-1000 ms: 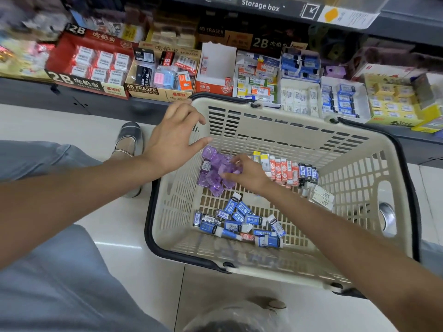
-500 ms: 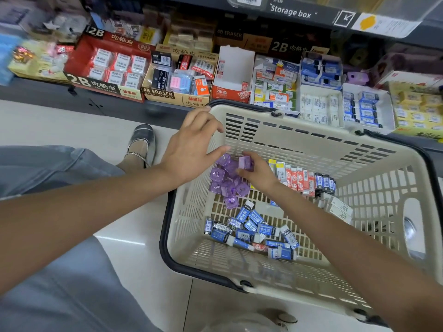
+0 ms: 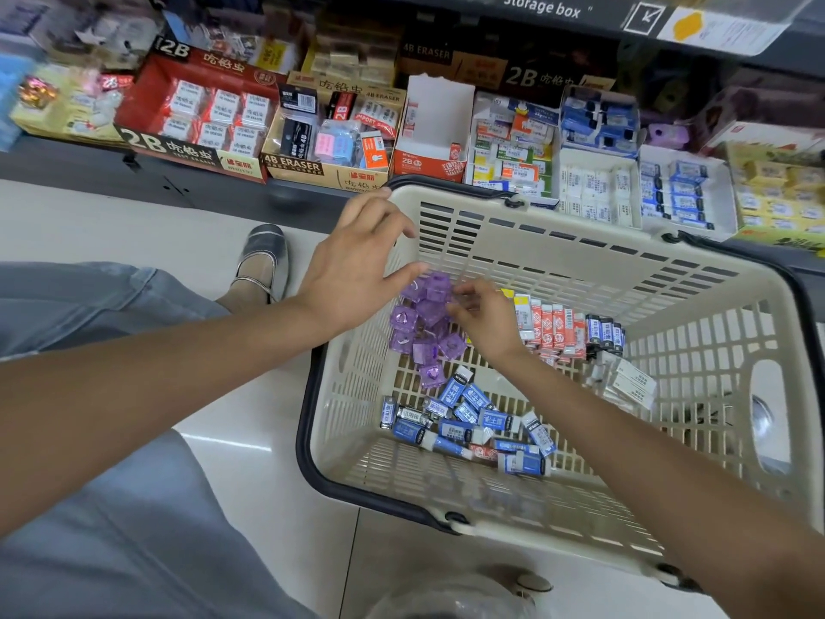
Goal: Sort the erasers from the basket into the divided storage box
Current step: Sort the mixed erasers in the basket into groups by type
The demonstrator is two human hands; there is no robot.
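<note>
From the head camera, the only view I have, both my hands are over the near-left corner of the cream basket [image 3: 736, 332]. My left hand [image 3: 357, 270] hovers above the rim with fingers spread and loosely bent, thumb stretched toward the pile, holding nothing that I can see. My right hand [image 3: 484, 319] is lower, inside the basket, its fingers reaching into the heap of purple erasers [image 3: 422, 332]. The top one lies just between my left thumb and my right fingertips. The fingers are motion-blurred, so I cannot tell whether the right hand has actually pinched one.

Just beyond my right wrist stands a row of red-and-white erasers [image 3: 553, 326], then some dark blue ones further right. Below my right forearm lies a scatter of blue erasers [image 3: 464, 417], and white ones [image 3: 634, 382] rest toward the right wall.

Past my left hand, on the shelf, are the display cartons: a red 2B box [image 3: 147, 87], a 4B box, and beyond the basket's far rim a divided storage box [image 3: 598, 189] with white and blue stock.

I judge the risks this way: the purple pieces look small, glossy and loosely heaped, so a hurried pinch could take two or let one slip. The basket wall is slotted, and a dropped piece might wedge there. Carrying across the rim, one could land in the wrong compartment among similar stock.
</note>
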